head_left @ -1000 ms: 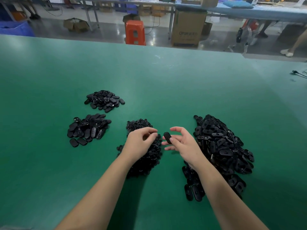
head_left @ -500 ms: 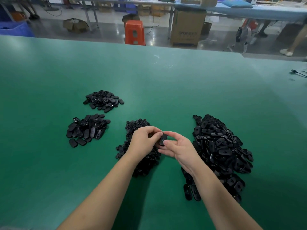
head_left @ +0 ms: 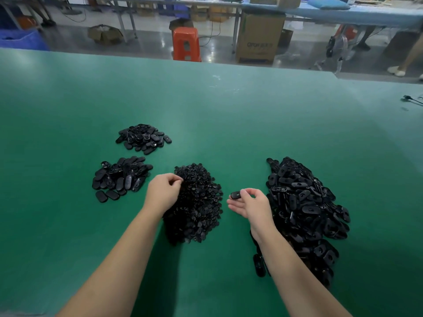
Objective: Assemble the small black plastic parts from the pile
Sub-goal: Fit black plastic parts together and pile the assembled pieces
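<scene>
- My right hand (head_left: pixel 248 203) has its grip pinched on one oval black part (head_left: pixel 235 195), thumb and forefinger on its end, held above the worktop (head_left: pixel 229 115) between the two near piles.
- My left hand (head_left: pixel 163 193) has its fingers curled at the top edge of the middle pile of small pieces (head_left: pixel 196 202); whether that grip already has a piece in it I cannot tell, the fingertips hide it.
- What could go wrong: the pinch on the oval part is only at one end, so pressing a small piece into it could twist it out of my fingers and drop it.
- A dropped part would vanish among its look-alikes in the big pile of oval parts (head_left: pixel 304 209) just beside my right wrist.
- My left forearm lies close over the middle pile and could scatter it.
- Count: four heaps in all, the middle one, the big one, and two smaller heaps to the left, near (head_left: pixel 121 179) and far (head_left: pixel 143 138); one part in hand. The pieces within each heap are too many to count.
</scene>
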A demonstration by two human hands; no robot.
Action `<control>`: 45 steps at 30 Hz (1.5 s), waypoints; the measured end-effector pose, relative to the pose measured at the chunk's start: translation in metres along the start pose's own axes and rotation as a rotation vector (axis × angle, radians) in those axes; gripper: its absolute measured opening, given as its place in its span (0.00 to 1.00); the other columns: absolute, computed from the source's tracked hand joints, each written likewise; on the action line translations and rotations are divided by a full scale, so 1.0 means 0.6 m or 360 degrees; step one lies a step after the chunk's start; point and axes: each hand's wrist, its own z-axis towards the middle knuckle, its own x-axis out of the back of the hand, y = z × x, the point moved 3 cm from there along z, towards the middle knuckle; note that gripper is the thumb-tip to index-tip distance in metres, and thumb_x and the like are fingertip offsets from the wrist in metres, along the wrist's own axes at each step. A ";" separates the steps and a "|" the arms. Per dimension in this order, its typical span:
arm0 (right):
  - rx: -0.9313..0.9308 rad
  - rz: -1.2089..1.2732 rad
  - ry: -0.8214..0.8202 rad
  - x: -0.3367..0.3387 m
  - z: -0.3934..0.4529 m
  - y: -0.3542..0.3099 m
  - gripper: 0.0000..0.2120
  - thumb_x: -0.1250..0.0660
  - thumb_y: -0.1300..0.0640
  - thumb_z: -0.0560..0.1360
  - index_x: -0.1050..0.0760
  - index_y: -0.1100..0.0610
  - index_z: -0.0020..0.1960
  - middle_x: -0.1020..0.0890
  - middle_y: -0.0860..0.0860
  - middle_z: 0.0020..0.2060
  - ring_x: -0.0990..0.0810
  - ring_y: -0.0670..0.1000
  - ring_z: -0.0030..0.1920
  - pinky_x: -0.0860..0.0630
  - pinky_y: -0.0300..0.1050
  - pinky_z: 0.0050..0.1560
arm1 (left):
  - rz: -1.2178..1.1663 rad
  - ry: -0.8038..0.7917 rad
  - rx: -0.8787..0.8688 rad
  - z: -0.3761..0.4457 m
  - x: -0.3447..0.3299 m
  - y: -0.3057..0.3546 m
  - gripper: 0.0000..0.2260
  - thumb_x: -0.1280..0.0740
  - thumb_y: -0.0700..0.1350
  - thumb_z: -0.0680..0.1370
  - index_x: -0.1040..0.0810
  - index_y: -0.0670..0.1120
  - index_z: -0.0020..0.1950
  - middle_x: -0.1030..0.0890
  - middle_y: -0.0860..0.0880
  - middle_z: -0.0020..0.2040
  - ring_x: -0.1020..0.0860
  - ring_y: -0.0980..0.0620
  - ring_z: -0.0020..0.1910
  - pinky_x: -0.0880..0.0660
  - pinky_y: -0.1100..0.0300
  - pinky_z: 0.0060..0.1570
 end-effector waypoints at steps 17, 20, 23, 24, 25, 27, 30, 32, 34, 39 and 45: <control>-0.0034 0.0029 0.0067 -0.029 0.008 0.009 0.05 0.36 0.61 0.82 0.28 0.61 0.57 0.19 0.60 0.56 0.13 0.55 0.47 0.16 0.43 0.45 | 0.0200 -0.0214 0.0070 0.009 0.012 -0.060 0.05 0.25 0.53 0.75 0.17 0.54 0.43 0.17 0.57 0.39 0.21 0.58 0.41 0.27 0.60 0.39; -0.0058 0.0046 0.0056 -0.027 0.005 0.009 0.06 0.36 0.61 0.82 0.28 0.61 0.58 0.18 0.61 0.55 0.13 0.56 0.47 0.16 0.42 0.43 | 0.0271 -0.0223 0.0063 0.009 0.009 -0.058 0.05 0.26 0.52 0.76 0.17 0.53 0.43 0.18 0.56 0.39 0.21 0.57 0.40 0.22 0.57 0.44; -0.0086 0.0054 0.0047 -0.025 0.003 0.006 0.07 0.36 0.61 0.82 0.28 0.63 0.59 0.17 0.60 0.51 0.13 0.54 0.44 0.16 0.43 0.43 | 0.0292 -0.0239 0.0053 0.009 0.009 -0.056 0.05 0.26 0.51 0.76 0.18 0.53 0.42 0.18 0.55 0.39 0.21 0.56 0.40 0.21 0.56 0.43; -0.0086 0.0047 0.0043 -0.025 0.002 0.005 0.08 0.36 0.62 0.82 0.27 0.63 0.59 0.16 0.60 0.51 0.14 0.54 0.44 0.16 0.44 0.44 | 0.0290 -0.0244 0.0054 0.009 0.009 -0.055 0.05 0.26 0.51 0.76 0.18 0.53 0.42 0.18 0.55 0.39 0.21 0.56 0.40 0.22 0.57 0.43; -0.0083 0.0040 0.0041 -0.024 0.001 0.004 0.07 0.35 0.62 0.82 0.27 0.63 0.59 0.16 0.60 0.51 0.14 0.54 0.44 0.16 0.45 0.45 | 0.0272 -0.0245 0.0059 0.009 0.009 -0.055 0.05 0.26 0.51 0.76 0.18 0.53 0.42 0.18 0.55 0.40 0.21 0.56 0.40 0.22 0.57 0.42; -0.0078 0.0048 0.0044 -0.022 0.000 0.003 0.07 0.35 0.61 0.82 0.27 0.62 0.58 0.16 0.60 0.52 0.13 0.55 0.45 0.16 0.48 0.48 | 0.0212 -0.0240 0.0063 0.009 0.010 -0.055 0.05 0.25 0.49 0.75 0.18 0.52 0.41 0.18 0.54 0.39 0.21 0.56 0.40 0.24 0.58 0.39; -0.0078 0.0063 0.0037 -0.020 -0.001 0.003 0.08 0.34 0.61 0.82 0.27 0.63 0.59 0.16 0.60 0.52 0.13 0.55 0.45 0.16 0.50 0.50 | 0.0157 -0.0238 0.0047 0.008 0.012 -0.056 0.06 0.25 0.48 0.75 0.18 0.51 0.40 0.18 0.54 0.38 0.21 0.56 0.37 0.30 0.61 0.33; -0.0073 0.0064 0.0028 -0.020 -0.001 0.003 0.08 0.34 0.60 0.82 0.28 0.63 0.58 0.16 0.60 0.52 0.12 0.54 0.45 0.15 0.49 0.49 | 0.0074 -0.0229 0.0037 0.006 0.014 -0.056 0.06 0.25 0.47 0.75 0.18 0.51 0.40 0.17 0.53 0.38 0.22 0.55 0.35 0.31 0.61 0.33; -0.0061 0.0056 0.0029 -0.022 -0.001 0.004 0.07 0.35 0.60 0.82 0.28 0.61 0.58 0.16 0.60 0.52 0.12 0.54 0.45 0.15 0.47 0.47 | -0.0088 -0.0144 0.0033 0.005 0.019 -0.055 0.06 0.26 0.46 0.76 0.18 0.50 0.40 0.17 0.53 0.38 0.21 0.53 0.36 0.29 0.60 0.35; -0.0023 0.0061 0.0081 -0.036 -0.004 0.020 0.04 0.39 0.59 0.84 0.31 0.59 0.57 0.16 0.58 0.51 0.12 0.51 0.45 0.16 0.43 0.43 | -0.0778 -0.0033 0.0112 -0.008 0.011 -0.037 0.04 0.26 0.43 0.76 0.17 0.48 0.42 0.21 0.54 0.32 0.28 0.56 0.29 0.30 0.63 0.31; 0.0159 0.0084 0.0177 -0.050 -0.016 0.041 0.05 0.40 0.61 0.84 0.29 0.57 0.59 0.16 0.58 0.50 0.13 0.50 0.46 0.17 0.40 0.45 | -0.1243 -0.0274 0.0064 -0.036 -0.023 0.001 0.09 0.29 0.37 0.78 0.14 0.51 0.52 0.23 0.56 0.32 0.34 0.57 0.27 0.34 0.64 0.26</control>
